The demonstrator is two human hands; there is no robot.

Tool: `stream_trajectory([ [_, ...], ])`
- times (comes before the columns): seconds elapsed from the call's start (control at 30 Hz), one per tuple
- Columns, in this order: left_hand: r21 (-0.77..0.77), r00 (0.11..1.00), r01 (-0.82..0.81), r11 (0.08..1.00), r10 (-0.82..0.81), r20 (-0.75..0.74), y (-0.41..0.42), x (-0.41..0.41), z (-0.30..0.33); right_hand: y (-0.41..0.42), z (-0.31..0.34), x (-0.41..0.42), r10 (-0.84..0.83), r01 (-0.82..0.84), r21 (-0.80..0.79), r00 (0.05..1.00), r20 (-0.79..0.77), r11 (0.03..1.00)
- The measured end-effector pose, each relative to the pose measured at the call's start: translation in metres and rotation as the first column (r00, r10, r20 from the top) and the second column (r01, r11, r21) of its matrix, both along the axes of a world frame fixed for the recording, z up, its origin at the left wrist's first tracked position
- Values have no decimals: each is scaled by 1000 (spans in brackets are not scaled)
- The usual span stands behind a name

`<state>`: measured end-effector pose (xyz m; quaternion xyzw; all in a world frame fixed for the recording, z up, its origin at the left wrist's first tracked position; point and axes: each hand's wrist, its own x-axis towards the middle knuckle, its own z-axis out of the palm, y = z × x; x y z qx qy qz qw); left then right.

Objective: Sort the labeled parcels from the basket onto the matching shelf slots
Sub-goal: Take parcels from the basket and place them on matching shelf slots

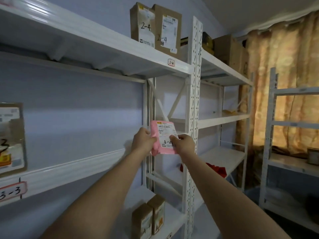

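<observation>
A pink parcel (161, 135) with a white label marked 3-4 is held upright in front of the right end of the middle shelf (72, 167). My left hand (143, 140) grips its left edge. My right hand (183, 144) pinches its right lower corner, covering part of the label. Both arms reach forward from the bottom of the view. Two brown boxes (155, 26) marked 2-4 stand on the top shelf above a 2-4 tag (171, 62). A 3-3 tag (12, 191) sits on the middle shelf's front edge at far left.
A brown parcel (11, 137) stands on the middle shelf at far left. Two small brown boxes (148, 218) stand on the lower shelf. A white perforated upright (194, 118) divides this rack from another to its right. A red item (215, 169) lies there. A curtain (284, 66) hangs behind.
</observation>
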<state>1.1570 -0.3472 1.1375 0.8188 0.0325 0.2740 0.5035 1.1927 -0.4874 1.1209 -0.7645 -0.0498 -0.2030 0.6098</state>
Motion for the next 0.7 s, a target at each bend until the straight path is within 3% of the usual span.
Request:
stream_trajectory([
  [0.27,208,968,-223,952,242,-72,-13,108,29,-6,34,133,164,-168,-138,986,-40,976],
  [0.57,387,926,-203,899,305,-224,-19,146,21,-9,14,188,145,-162,-447,987,-72,880],
  [0.7,365,921,-212,906,310,-235,-18,145,22,-8,11,191,130,-137,-408,990,-46,903],
])
